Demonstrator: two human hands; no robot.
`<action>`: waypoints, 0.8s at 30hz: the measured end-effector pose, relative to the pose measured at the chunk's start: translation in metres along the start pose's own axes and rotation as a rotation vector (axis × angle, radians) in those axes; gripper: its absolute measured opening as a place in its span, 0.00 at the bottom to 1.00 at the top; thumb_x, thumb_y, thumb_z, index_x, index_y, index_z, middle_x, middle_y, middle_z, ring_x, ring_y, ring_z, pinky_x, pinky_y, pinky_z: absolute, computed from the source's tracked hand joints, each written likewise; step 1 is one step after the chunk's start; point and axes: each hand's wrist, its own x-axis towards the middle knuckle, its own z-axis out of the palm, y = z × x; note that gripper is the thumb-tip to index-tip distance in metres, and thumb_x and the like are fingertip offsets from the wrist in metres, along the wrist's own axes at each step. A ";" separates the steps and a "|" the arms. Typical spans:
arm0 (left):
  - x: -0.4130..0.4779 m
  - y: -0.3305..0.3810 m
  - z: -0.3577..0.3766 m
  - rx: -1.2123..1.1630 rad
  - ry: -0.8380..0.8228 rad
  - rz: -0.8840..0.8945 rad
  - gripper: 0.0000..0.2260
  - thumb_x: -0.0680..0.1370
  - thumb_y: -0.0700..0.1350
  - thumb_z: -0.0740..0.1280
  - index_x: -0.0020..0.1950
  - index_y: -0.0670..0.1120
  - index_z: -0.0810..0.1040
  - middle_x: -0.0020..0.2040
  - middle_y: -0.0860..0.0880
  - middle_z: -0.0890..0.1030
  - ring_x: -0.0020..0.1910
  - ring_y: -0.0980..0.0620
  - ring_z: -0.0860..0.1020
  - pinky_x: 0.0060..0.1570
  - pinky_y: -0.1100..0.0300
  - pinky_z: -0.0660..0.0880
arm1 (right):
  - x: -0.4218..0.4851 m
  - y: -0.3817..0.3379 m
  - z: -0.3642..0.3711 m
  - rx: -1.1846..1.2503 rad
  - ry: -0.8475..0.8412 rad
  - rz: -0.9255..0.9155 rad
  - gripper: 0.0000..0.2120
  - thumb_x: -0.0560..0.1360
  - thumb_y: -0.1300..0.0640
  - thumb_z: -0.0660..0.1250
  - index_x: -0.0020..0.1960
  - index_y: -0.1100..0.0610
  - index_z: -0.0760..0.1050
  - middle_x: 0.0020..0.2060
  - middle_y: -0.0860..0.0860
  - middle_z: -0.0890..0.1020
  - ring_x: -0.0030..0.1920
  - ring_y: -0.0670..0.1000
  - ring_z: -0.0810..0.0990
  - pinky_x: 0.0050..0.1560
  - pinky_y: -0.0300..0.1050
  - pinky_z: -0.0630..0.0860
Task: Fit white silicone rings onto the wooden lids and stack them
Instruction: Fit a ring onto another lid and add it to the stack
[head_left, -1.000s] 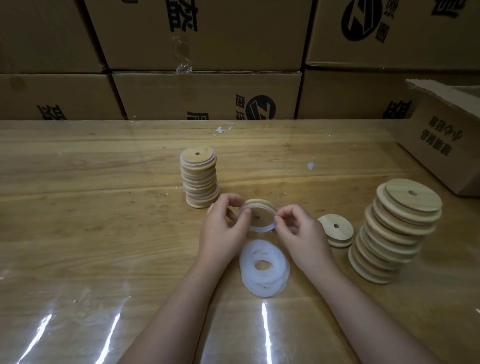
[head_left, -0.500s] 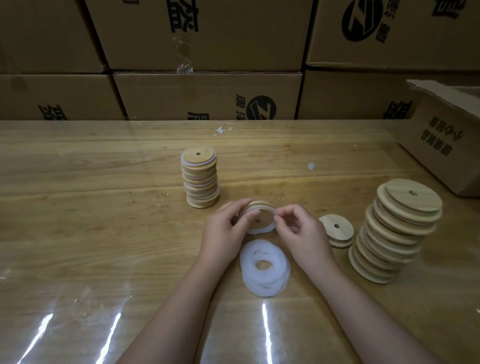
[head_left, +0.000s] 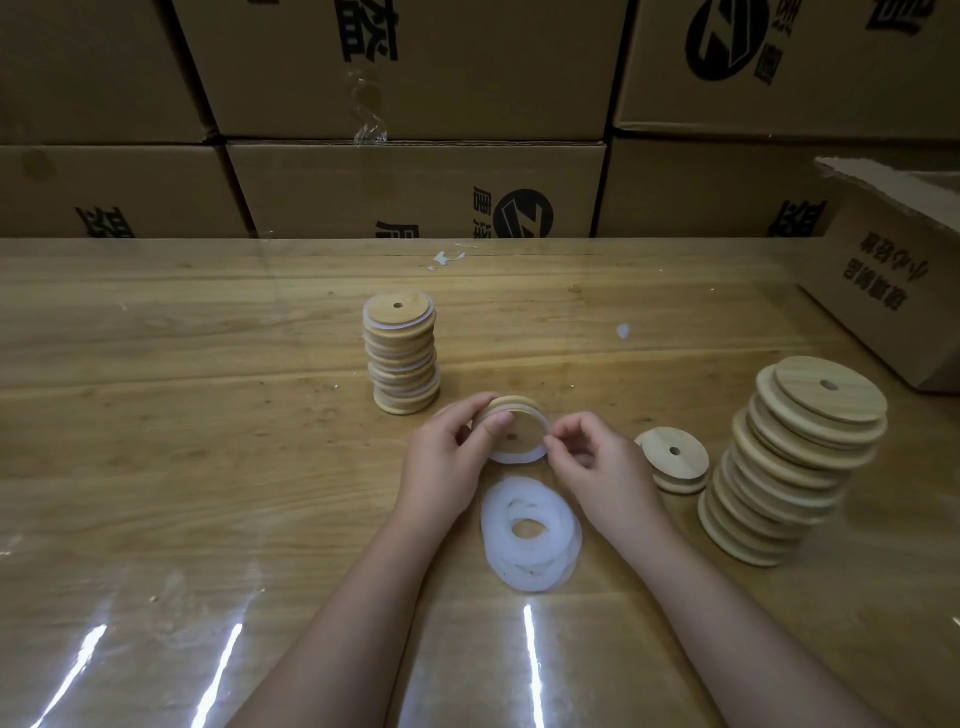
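White silicone now shows round most of the lid (head_left: 511, 434) held at the middle of the frame. A second ago the ring (head_left: 519, 458) hung mainly off the lid's lower edge; since then it has worked up the right side. The left hand (head_left: 447, 462) grips the lid's left edge with the thumb laid over the rim, and the right hand (head_left: 597, 467) pinches the ring at the right rim, so the hands sit close together with the lid between them. I judge this fitting nearly done, with only the last arc to seat before the lid goes on a stack. The finished stack (head_left: 402, 358) stands near, to the upper left of the hands; its layers sit unevenly, so a lid set on top wants a gentle touch. The ring pile (head_left: 530, 535) lies just below the hands. A loose lid (head_left: 672, 457) lies just right of the right hand, and beyond it the bare-lid stack (head_left: 795, 462) leans noticeably, so a careless reach could topple it. An open box (head_left: 893, 291) closes the upper right and cartons (head_left: 415, 192) wall off the back. The counter (head_left: 182, 415) gives the most open room on the left of the frame.
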 end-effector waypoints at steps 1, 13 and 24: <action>0.000 0.000 0.000 -0.003 -0.003 0.005 0.08 0.73 0.52 0.70 0.46 0.67 0.77 0.37 0.58 0.80 0.35 0.53 0.76 0.43 0.50 0.76 | 0.000 0.000 0.000 0.003 -0.003 0.003 0.06 0.74 0.59 0.68 0.42 0.50 0.74 0.38 0.42 0.80 0.36 0.35 0.77 0.37 0.26 0.70; -0.009 0.008 0.005 0.246 -0.105 0.211 0.08 0.73 0.49 0.70 0.52 0.51 0.80 0.41 0.60 0.77 0.35 0.68 0.71 0.36 0.73 0.63 | -0.003 -0.005 -0.002 0.122 0.146 -0.097 0.10 0.74 0.63 0.66 0.43 0.47 0.73 0.45 0.42 0.81 0.43 0.40 0.80 0.44 0.33 0.76; -0.008 0.014 0.003 0.212 -0.072 0.296 0.10 0.73 0.49 0.68 0.52 0.47 0.81 0.39 0.62 0.74 0.36 0.67 0.71 0.38 0.75 0.64 | -0.004 -0.006 -0.001 0.033 0.200 -0.323 0.06 0.72 0.68 0.67 0.45 0.58 0.77 0.47 0.48 0.80 0.51 0.39 0.78 0.46 0.28 0.74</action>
